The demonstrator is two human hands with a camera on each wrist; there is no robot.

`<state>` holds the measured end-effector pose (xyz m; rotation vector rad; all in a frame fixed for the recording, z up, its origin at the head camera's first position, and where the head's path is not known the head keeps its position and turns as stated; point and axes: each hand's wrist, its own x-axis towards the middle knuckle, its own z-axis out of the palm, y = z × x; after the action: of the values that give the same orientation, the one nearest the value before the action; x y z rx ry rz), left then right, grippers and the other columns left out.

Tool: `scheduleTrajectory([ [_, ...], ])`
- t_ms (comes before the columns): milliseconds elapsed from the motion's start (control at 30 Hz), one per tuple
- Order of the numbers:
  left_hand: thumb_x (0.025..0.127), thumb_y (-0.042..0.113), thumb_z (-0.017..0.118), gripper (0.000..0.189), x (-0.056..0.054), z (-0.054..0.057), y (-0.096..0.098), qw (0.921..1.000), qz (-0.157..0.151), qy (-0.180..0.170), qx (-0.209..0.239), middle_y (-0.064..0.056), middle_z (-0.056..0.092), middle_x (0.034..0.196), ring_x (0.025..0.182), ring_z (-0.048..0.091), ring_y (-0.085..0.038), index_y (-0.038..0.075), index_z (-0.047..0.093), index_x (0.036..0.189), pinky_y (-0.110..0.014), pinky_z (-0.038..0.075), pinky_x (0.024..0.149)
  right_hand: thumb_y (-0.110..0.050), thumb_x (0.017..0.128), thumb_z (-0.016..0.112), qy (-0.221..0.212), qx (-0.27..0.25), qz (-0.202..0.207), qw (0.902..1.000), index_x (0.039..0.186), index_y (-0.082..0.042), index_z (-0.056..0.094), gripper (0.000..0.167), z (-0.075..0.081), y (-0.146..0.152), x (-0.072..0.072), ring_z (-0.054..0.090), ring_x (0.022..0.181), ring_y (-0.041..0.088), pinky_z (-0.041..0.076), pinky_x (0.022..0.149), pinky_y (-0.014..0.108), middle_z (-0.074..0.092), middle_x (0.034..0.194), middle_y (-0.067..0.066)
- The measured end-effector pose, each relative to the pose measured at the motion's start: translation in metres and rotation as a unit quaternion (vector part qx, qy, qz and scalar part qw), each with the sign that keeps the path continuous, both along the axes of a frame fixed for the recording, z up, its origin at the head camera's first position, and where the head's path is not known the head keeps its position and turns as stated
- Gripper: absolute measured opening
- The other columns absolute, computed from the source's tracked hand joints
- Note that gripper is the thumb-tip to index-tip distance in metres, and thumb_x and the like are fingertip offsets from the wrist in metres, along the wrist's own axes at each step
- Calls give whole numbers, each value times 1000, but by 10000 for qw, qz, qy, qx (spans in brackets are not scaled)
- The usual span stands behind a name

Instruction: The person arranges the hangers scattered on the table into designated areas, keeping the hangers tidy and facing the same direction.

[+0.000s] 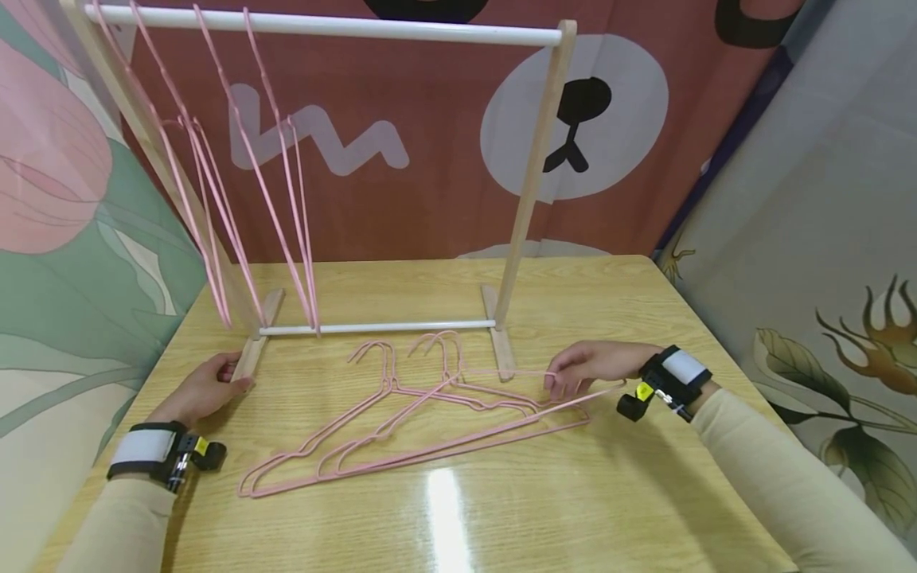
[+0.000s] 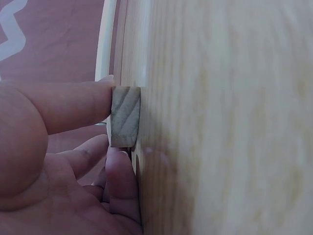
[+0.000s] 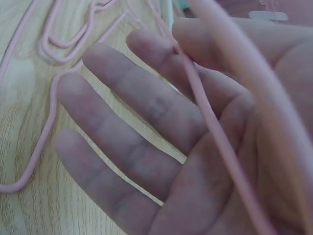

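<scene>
My left hand (image 1: 204, 390) grips the front end of the rack's left wooden foot (image 1: 251, 358). In the left wrist view, the thumb lies on one side of the foot's square end (image 2: 125, 117), with fingers on the opposite side. On the right, my right hand (image 1: 591, 366) pinches the wire of a pink hanger (image 3: 208, 112) between thumb and index finger; the other fingers are extended. That hanger's right end is raised off the table, across other pink hangers (image 1: 390, 384) lying overlapped, hooks towards the rack. Their exact number is hard to tell.
Several pink hangers (image 1: 272, 213) hang at the left of the rack's white top bar (image 1: 322, 24). A low white bar (image 1: 408, 326) joins the feet. The right post (image 1: 533, 171) stands behind the loose hangers. Behind the wooden table (image 1: 544, 509) hangs a red patterned curtain (image 1: 430, 215).
</scene>
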<state>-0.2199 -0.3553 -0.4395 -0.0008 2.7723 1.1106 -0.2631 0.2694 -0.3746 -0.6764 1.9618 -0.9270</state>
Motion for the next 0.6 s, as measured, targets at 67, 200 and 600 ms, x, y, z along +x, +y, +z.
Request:
scheduleTrajectory([
  [67,103,14,58,62,0,0,0,10000,8,-7,12,-28,48,114,102,46,-35,-24,29,142,-30,39,78,-21,108,51,-4,-52,-44,10000,126,8,61,36,2,1,1,66,107,33,54,92,45,69,118,18],
  [200,103,14,58,62,0,1,1,10000,31,-28,14,-29,48,115,102,46,-36,-24,29,142,-30,39,79,-21,108,51,-66,-87,-130,9999,127,7,60,35,6,3,3,68,106,32,55,89,45,66,123,21],
  [600,103,14,58,62,1,3,2,9999,85,-53,65,-29,47,115,103,46,-36,-24,28,142,-32,39,80,-19,109,48,-821,-407,-345,9952,134,10,51,38,12,8,6,72,89,43,59,63,34,62,131,28],
])
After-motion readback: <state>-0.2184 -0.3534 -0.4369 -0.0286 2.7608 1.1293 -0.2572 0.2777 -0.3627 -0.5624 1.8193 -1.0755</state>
